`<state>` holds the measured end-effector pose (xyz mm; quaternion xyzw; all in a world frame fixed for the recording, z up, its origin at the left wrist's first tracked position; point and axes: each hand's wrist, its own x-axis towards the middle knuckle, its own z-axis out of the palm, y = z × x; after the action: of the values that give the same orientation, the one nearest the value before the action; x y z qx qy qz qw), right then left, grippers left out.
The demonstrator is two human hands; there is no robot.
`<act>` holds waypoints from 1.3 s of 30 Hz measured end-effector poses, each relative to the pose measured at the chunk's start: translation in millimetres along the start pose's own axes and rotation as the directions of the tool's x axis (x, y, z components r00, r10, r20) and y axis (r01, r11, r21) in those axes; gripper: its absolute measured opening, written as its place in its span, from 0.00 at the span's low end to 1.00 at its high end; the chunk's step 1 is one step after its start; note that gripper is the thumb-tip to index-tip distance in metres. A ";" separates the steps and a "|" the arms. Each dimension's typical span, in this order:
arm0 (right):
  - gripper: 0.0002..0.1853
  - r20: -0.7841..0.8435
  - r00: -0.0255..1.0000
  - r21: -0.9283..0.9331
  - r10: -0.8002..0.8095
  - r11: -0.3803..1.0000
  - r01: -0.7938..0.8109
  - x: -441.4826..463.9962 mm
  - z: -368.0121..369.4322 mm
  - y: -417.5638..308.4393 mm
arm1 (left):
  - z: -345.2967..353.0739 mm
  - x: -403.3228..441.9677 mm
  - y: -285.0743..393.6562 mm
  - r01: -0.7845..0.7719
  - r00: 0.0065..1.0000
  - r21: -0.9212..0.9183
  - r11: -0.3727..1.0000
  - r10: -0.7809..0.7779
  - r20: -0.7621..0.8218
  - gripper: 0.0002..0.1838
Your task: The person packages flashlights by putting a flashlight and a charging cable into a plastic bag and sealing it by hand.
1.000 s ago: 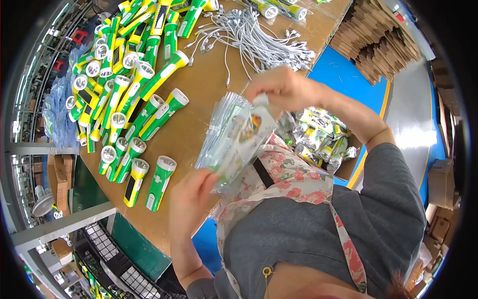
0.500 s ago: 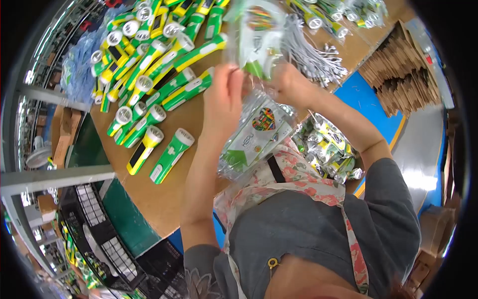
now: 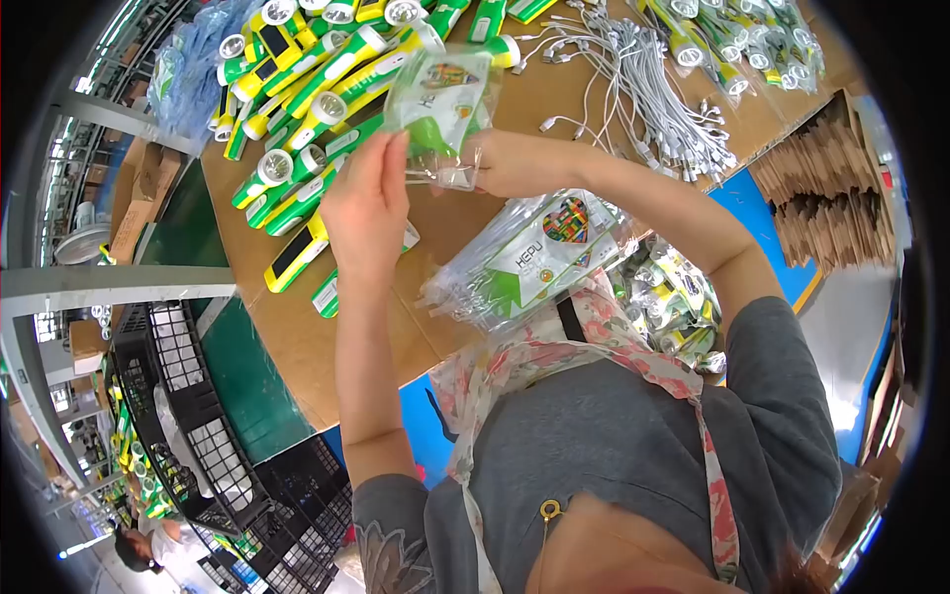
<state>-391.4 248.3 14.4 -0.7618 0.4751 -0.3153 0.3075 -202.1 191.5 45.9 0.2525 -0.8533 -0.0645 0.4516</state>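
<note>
A clear printed plastic bag (image 3: 447, 104) with a white and green design is held up over the table between both hands. My left hand (image 3: 368, 198) pinches its left lower edge, thumb and fingers closed together. My right hand (image 3: 507, 163) grips the right lower edge; its fingertips are partly hidden behind the plastic. Below the hands lies a stack of similar printed bags (image 3: 539, 259) near the apron. Green, yellow and white flashlights (image 3: 341, 69) are heaped beyond and left of my left hand. A bundle of white cables (image 3: 643, 89) lies beyond my right forearm.
Bagged flashlights (image 3: 742, 45) lie at the far right of the brown table (image 3: 287, 366). More bagged pieces (image 3: 673, 302) sit by the apron's right side. Stacked brown cardboard pieces (image 3: 831, 188) stand at right. Black crates (image 3: 198, 416) and another person (image 3: 168, 544) are at lower left.
Both hands have moved left with the bag, and it now hangs clear of the stack beneath. The view has shifted, showing more of the cables and the crates.
</note>
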 end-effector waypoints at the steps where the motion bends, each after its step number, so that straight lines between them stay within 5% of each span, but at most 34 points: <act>1: 0.14 -0.069 0.998 -0.183 -0.014 0.983 0.001 11.5 -3.1 2.0 | -8.6 -2.4 -6.7 0.123 0.990 -0.104 0.987 -0.130 -0.060 0.06; 3: 0.15 -0.197 0.977 -0.521 -0.077 0.853 -0.038 37.1 -11.0 5.8 | -28.8 -6.8 -20.5 0.333 0.909 -0.328 0.884 -0.393 -0.137 0.07; 4: 0.16 -0.243 0.960 -0.541 -0.136 0.841 -0.018 52.2 -7.9 20.9 | -38.2 -9.1 -20.8 0.314 0.909 -0.376 0.872 -0.390 -0.146 0.07; 7: 0.13 -0.125 0.985 -0.881 -0.121 0.470 -0.053 80.3 26.9 55.4 | -67.7 -16.8 -5.1 0.262 0.907 -0.534 0.804 -0.395 -0.149 0.08; 8: 0.18 -0.018 1.000 -0.938 0.005 0.347 -0.019 81.5 32.5 54.6 | -77.6 -19.2 3.7 0.245 0.909 -0.591 0.769 -0.395 -0.136 0.09; 11: 0.23 -0.209 0.792 -0.727 -0.574 0.633 0.267 67.7 48.4 75.2 | -102.5 -43.5 10.7 0.338 0.925 -0.671 0.660 -0.363 0.108 0.08; 13: 0.24 -0.059 0.906 -0.613 -0.419 0.732 0.298 62.2 37.0 79.6 | -104.4 -59.3 14.8 0.517 0.854 -0.632 0.577 -0.305 0.421 0.07; 15: 0.25 0.115 0.960 -0.490 -0.254 0.827 0.277 59.6 13.7 84.7 | -93.2 -66.1 18.3 0.544 0.824 -0.579 0.607 -0.258 0.504 0.05; 18: 0.26 0.406 0.913 -0.322 -0.038 0.929 0.182 55.4 -32.8 75.8 | -91.8 -71.2 19.1 0.532 0.791 -0.476 0.700 -0.211 0.574 0.04; 20: 0.27 0.109 0.989 -0.192 0.103 0.978 -0.080 42.8 -75.4 41.6 | -90.9 -73.5 20.6 0.484 0.795 -0.430 0.763 -0.177 0.580 0.04; 21: 0.28 0.042 0.973 0.088 0.228 0.969 -0.231 30.0 -96.9 17.6 | -87.2 -72.4 23.2 0.447 0.807 -0.423 0.788 -0.151 0.572 0.04; 23: 0.27 -0.068 0.997 0.345 -0.042 0.937 0.063 13.6 -101.9 -11.3 | -76.9 -65.3 29.4 0.367 0.839 -0.441 0.819 -0.088 0.536 0.05; 27: 0.26 0.213 0.975 0.627 -0.065 0.774 -0.085 -10.1 -54.6 -76.5 | -49.4 -48.1 34.1 0.144 0.939 -0.521 0.841 0.049 0.339 0.08; 28: 0.29 0.204 0.943 0.741 -0.263 0.671 0.027 -6.3 -40.1 -70.9 | -44.2 -48.9 35.0 0.079 0.963 -0.530 0.844 0.072 0.259 0.09; 29: 0.31 0.307 0.916 0.785 -0.261 0.614 -0.088 -8.1 -38.4 -71.6 | -41.5 -51.4 37.4 0.136 0.974 -0.568 0.812 -0.005 0.225 0.09; 31: 0.32 0.448 0.876 0.632 -0.178 0.756 -0.169 -13.4 -39.7 -56.1 | -41.5 -59.3 39.5 0.237 0.971 -0.638 0.733 -0.163 0.174 0.10; 32: 0.31 0.565 0.821 0.377 -0.087 0.912 -0.163 -17.5 -42.8 -53.6 | -46.3 -68.6 35.8 0.402 0.908 -0.759 0.513 -0.331 0.257 0.10; 33: 0.30 0.644 0.764 0.091 0.038 0.988 -0.126 -21.4 -47.6 -56.3 | -45.2 -73.5 37.9 0.400 0.914 -0.752 0.524 -0.289 0.285 0.10; 34: 0.29 0.678 0.711 -0.198 0.184 0.978 -0.065 -25.3 -49.2 -57.9 | -42.6 -77.5 41.6 0.400 0.917 -0.745 0.534 -0.245 0.316 0.11; 38: 0.23 0.718 0.468 -0.590 0.516 0.807 0.016 -25.1 -26.4 -84.6 | -29.4 -63.0 63.8 0.369 0.906 -0.610 0.701 -0.124 0.405 0.12; 39: 0.22 0.670 0.677 -0.500 0.303 0.859 0.110 -31.2 -22.4 -75.0 | -26.1 -56.4 66.0 0.372 0.895 -0.556 0.743 -0.128 0.427 0.12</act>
<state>-379.9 300.1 79.8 -0.8481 0.4187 0.1664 0.2788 -179.5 279.3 41.8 0.1860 -0.8084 -0.4497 0.3311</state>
